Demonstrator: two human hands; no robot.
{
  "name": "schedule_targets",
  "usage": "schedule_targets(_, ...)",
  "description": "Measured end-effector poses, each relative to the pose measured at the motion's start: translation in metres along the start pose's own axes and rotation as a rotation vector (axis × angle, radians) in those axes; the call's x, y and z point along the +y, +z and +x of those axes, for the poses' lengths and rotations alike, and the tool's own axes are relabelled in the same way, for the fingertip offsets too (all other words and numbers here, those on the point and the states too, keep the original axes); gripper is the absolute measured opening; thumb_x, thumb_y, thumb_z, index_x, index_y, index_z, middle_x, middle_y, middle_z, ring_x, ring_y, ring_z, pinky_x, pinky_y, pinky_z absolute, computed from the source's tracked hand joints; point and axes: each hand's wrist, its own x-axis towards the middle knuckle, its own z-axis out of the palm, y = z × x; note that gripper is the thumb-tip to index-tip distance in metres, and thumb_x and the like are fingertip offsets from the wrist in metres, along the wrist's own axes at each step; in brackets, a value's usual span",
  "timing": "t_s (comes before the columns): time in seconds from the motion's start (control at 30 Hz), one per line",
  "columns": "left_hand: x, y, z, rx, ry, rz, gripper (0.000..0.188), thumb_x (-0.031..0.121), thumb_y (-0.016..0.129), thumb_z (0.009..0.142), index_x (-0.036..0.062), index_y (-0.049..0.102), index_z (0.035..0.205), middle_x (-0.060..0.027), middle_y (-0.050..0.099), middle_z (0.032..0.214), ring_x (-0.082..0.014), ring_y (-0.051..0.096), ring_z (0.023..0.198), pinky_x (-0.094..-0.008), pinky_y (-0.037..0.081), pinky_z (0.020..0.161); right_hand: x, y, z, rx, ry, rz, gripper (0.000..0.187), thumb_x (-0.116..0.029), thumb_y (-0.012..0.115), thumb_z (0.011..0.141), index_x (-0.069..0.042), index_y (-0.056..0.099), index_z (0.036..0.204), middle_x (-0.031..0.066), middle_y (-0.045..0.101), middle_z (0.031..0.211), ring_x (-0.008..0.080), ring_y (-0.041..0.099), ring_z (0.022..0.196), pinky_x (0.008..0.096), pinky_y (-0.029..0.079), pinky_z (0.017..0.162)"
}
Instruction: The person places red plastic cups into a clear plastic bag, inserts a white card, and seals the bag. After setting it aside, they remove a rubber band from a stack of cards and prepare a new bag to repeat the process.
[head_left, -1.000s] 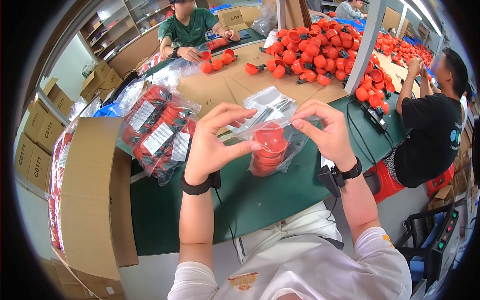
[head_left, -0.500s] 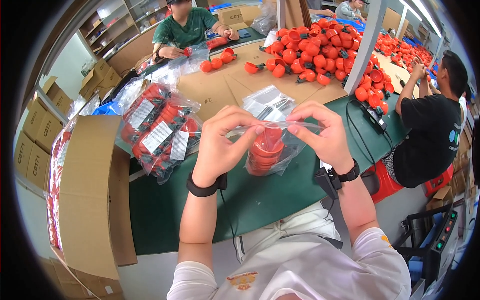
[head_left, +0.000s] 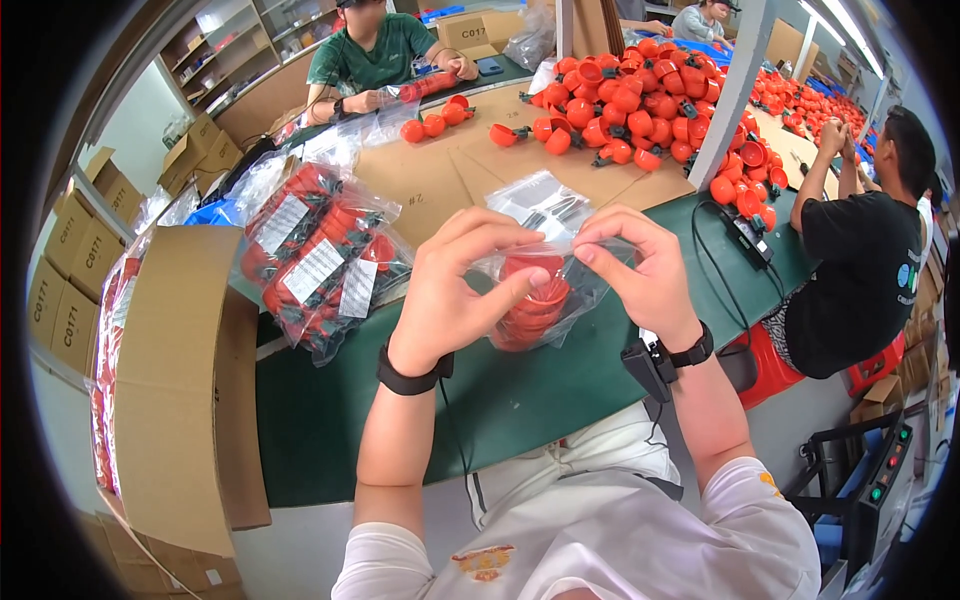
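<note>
A clear plastic bag (head_left: 575,310) with stacked red cups (head_left: 530,318) inside rests on the green tabletop in front of me. Its top edge is between my two hands. My left hand (head_left: 462,280) keeps hold of the film with bent fingers at the rim, its thumb lower down against the front. At the other side of the mouth, my right hand (head_left: 640,265) pinches the rim between thumb and fingers. Flat clear bags (head_left: 540,195) lie just beyond. Left of my hands is a pile of filled bags (head_left: 320,255) with white labels.
An opened cardboard box (head_left: 165,390) stands at the left table edge. Loose red cups with dark green parts (head_left: 630,100) are heaped on cardboard beyond. A person in green (head_left: 375,60) handles red cups opposite; another in black (head_left: 850,240) sits at right. A black power strip (head_left: 745,238) lies near a post.
My left thumb has moved down and away from its fingertips; the right hand still pinches the bag's rim. The person opposite has shifted a hand toward the red cups.
</note>
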Motion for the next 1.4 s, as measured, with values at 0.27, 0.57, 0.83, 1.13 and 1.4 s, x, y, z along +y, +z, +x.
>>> schedule_targets(0.27, 0.002, 0.0, -0.003, -0.022, -0.008, 0.037, 0.009, 0.003, 0.077, 0.083, 0.0019, 0.073, 0.09, -0.008, 0.07, 0.089, -0.0213, 0.066, 0.086, -0.0309, 0.051, 0.078, -0.003, 0.0, 0.001, -0.026, -0.043, -0.028, 0.008, -0.004, 0.076, 0.089, 0.0, 0.073, 0.094, 0.0078, 0.072, 0.095, 0.0172, 0.066, 0.093, 0.0299, 0.05, 0.086)
schedule_targets(0.57, -0.013, -0.037, -0.002, -0.048, -0.093, 0.076, 0.011, 0.008, 0.084, 0.078, 0.0055, 0.079, 0.088, -0.0055, 0.066, 0.081, -0.02, 0.062, 0.076, -0.0306, 0.048, 0.069, -0.007, -0.014, 0.004, -0.091, 0.115, 0.06, 0.008, -0.004, 0.076, 0.089, 0.001, 0.076, 0.095, 0.0086, 0.073, 0.096, 0.0155, 0.067, 0.091, 0.029, 0.051, 0.084)
schedule_targets(0.83, -0.01, -0.049, -0.002, 0.003, -0.153, 0.141, 0.012, 0.01, 0.086, 0.077, 0.0043, 0.079, 0.085, -0.0042, 0.062, 0.073, -0.0157, 0.059, 0.067, -0.0295, 0.045, 0.062, 0.005, -0.036, 0.004, -0.045, 0.204, 0.002, 0.007, -0.004, 0.078, 0.087, 0.002, 0.077, 0.09, 0.0077, 0.073, 0.09, 0.0132, 0.066, 0.086, 0.0274, 0.05, 0.08)
schedule_targets(1.13, -0.041, -0.059, -0.002, 0.035, -0.254, 0.046, 0.019, 0.013, 0.086, 0.08, 0.0011, 0.076, 0.09, -0.0048, 0.065, 0.082, -0.0141, 0.061, 0.077, -0.0304, 0.047, 0.072, 0.01, -0.034, 0.028, -0.074, 0.104, -0.089, 0.014, -0.011, 0.079, 0.088, 0.002, 0.075, 0.084, 0.006, 0.072, 0.082, 0.0108, 0.067, 0.079, 0.0267, 0.05, 0.069)
schedule_targets(1.4, -0.09, -0.011, -0.035, -0.229, -0.601, -0.508, 0.088, 0.026, 0.087, 0.082, -0.0019, 0.037, 0.149, -0.0144, 0.054, 0.143, -0.0221, 0.054, 0.13, -0.04, 0.041, 0.113, 0.065, -0.008, 0.084, -0.12, 0.413, 0.198, 0.02, -0.022, 0.072, 0.097, -0.002, 0.069, 0.096, 0.0045, 0.072, 0.091, 0.0115, 0.071, 0.081, 0.0256, 0.057, 0.061)
